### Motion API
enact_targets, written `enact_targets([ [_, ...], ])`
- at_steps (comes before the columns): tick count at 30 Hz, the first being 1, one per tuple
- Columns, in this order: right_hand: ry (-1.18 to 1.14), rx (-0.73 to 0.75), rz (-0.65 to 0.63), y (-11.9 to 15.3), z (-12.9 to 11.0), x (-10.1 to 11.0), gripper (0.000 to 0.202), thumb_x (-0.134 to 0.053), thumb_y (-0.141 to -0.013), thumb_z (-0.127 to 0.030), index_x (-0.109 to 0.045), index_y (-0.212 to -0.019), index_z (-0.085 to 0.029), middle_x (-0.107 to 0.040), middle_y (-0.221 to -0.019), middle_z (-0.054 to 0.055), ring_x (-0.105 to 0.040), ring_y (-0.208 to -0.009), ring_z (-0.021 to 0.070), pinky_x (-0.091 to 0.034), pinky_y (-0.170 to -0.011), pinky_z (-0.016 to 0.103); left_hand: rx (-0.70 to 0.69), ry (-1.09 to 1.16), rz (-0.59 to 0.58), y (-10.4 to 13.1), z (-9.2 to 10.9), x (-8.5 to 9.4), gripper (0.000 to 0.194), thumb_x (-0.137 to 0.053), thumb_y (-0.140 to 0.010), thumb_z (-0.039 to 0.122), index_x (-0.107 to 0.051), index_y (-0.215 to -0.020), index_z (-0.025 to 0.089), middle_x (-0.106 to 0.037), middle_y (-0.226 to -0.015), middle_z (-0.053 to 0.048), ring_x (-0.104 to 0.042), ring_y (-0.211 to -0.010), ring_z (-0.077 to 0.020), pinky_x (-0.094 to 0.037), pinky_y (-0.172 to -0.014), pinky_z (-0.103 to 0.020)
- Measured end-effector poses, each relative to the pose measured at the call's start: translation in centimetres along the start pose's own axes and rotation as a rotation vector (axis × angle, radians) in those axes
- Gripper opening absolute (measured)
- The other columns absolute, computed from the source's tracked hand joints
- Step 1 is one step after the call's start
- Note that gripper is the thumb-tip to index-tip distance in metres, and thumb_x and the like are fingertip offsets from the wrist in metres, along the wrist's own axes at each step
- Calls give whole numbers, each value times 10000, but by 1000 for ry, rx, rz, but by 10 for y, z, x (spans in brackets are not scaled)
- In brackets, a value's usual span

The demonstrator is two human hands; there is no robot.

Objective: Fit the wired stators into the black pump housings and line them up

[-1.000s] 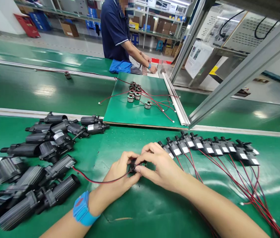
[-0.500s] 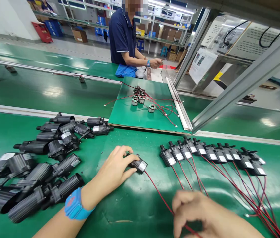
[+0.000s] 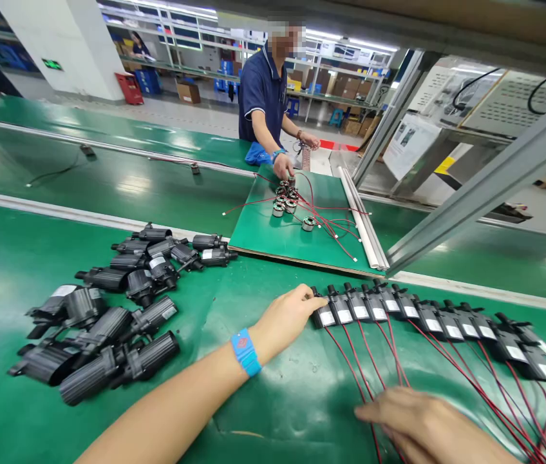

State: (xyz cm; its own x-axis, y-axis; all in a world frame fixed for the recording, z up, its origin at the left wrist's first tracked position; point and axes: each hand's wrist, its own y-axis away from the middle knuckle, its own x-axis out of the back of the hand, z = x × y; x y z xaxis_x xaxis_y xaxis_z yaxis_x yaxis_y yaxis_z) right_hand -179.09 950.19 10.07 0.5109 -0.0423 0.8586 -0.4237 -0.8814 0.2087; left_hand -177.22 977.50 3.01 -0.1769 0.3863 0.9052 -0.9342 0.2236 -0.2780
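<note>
Left hand [image 3: 286,317] fingertips rest on the end pump [image 3: 324,316] of the row, loose, not gripping; right hand [image 3: 420,425] lies flat on red wires [image 3: 367,386] — a tug could skew the row.

Green surface [image 3: 273,399], glossy, with long pale rails running across it further back. Left: a loose heap of black pumps [image 3: 109,322], lying at mixed angles, several touching. Right: a row of small black pumps [image 3: 427,316] set side by side, white labels up, their red wires [image 3: 447,374] trailing toward the near edge and bunching at the right. Behind, a green board [image 3: 263,232] lies flat on the surface; on it a cluster of metal rings [image 3: 290,200] with red leads, and white strips [image 3: 364,219] along its right edge. An aluminium post [image 3: 476,193] slants up at the right.
</note>
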Motion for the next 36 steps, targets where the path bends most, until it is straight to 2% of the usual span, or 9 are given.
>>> enact_targets([
  [4,54,-72,288,-29,16,33,246,-492,-1006,-309,-705,-1124,-277,-744,-1047,42,-698,-963,185,-553,-860,314,169,-168,119,-6,-26,46,334,-510,-988,282,-615,-1294,199,-672,-1120,-117,-647,-1032,-288,-532,-877,-420],
  [8,95,-98,535,-92,53,70,243,-523,-991,-373,-722,-1027,-237,-748,-1045,49,-675,-985,210,-519,-911,369,480,-464,220,8,-72,84,513,-470,-983,393,-603,-1244,-28,-618,-1161,-317,-599,-1048,-483,-493,-798,-595],
  [14,305,-183,648,-210,90,96,362,-518,-975,-279,-632,-1317,-242,-691,-1284,69,-568,-1183,274,-420,-1030,450,458,-511,47,43,-90,72,609,-429,-1011,427,-418,-1494,56,-598,-1414,-223,-629,-1150,-396,-525,-853,-494],
  [20,329,-217,598,-272,100,98,550,-495,-938,-184,-463,-1484,-230,-573,-1439,118,-506,-1255,331,-383,-1031,516,401,-39,92,65,-82,64,418,-360,-1038,443,-661,-1268,266,-744,-1223,-41,-683,-1078,-266,-516,-923,-422],
  [23,318,-251,583,-281,103,97,506,-451,-950,-158,-503,-1453,-187,-586,-1375,159,-545,-1212,321,-418,-1004,474,486,81,225,67,-93,62,391,-451,-998,497,-714,-1128,239,-753,-1028,-56,-700,-909,-234,-542,-825,-367],
  [25,303,-263,584,-282,102,96,476,-457,-961,-165,-518,-1432,-159,-584,-1335,167,-583,-1164,287,-454,-971,406,553,70,294,65,-102,59,463,-539,-948,523,-648,-1265,203,-699,-1038,-91,-686,-884,-246,-555,-773,-369],
  [28,294,-249,595,-271,93,94,436,-522,-965,-201,-540,-1398,-155,-585,-1294,143,-620,-1110,233,-482,-933,315,522,116,258,60,-107,57,600,-583,-919,511,-494,-1458,262,-594,-1290,-124,-631,-1144,-288,-563,-868,-392],
  [32,325,-177,629,-230,62,85,395,-628,-947,-326,-589,-1328,-226,-613,-1244,77,-651,-1053,216,-513,-880,293,354,304,73,60,-94,55,553,-584,-936,441,-454,-1467,357,-573,-1445,-45,-561,-1303,-269,-492,-1053,-408],
  [36,379,12,742,-171,23,67,396,-684,-894,-475,-660,-1198,-223,-654,-1102,57,-683,-909,195,-546,-777,295,362,490,133,68,-62,44,508,-649,-897,323,-484,-1377,310,-662,-1313,-41,-624,-1209,-240,-494,-1042,-389],
])
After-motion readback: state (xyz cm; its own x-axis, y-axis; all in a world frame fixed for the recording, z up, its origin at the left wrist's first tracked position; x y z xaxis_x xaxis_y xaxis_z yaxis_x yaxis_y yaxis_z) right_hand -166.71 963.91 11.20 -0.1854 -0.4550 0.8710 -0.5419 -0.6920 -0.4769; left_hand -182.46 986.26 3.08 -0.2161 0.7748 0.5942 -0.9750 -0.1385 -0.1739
